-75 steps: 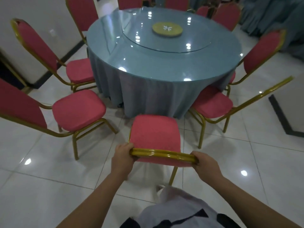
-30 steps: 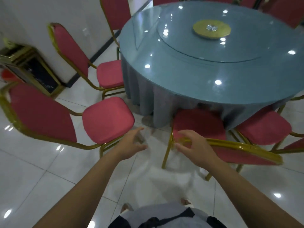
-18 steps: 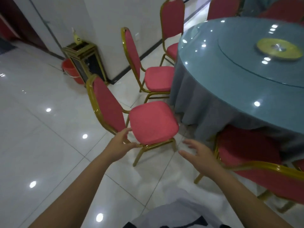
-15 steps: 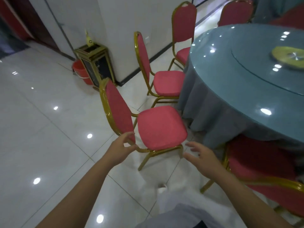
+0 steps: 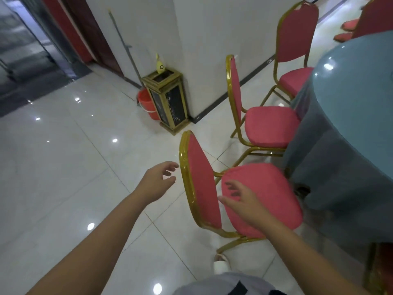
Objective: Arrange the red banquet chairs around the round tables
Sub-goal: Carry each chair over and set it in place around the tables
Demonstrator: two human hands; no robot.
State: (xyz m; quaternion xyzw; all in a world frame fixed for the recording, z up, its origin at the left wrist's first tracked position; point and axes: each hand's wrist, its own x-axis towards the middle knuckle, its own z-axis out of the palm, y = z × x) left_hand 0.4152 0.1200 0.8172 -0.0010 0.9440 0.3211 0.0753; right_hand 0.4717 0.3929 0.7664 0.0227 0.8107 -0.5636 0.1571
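hands out ahead of me, both empty. my left hand (image 5: 158, 182) hovers just beside the gold frame of the nearest red chair (image 5: 261, 196), fingers loosely spread, not touching it as far as i can tell. my right hand (image 5: 244, 201) hangs over its seat, fingers spread. the chair stands on the floor tiles, seat toward the round table (image 5: 350, 103). a second chair (image 5: 270, 124) and third chair (image 5: 297, 35) stand beyond it along the table's edge

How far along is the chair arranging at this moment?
Done: the middle chair and far chair sit with seats at the table. In hand: left hand and right hand, both open, reach toward the nearest chair, gripping nothing. Left: grasp it and likely square it to the table.
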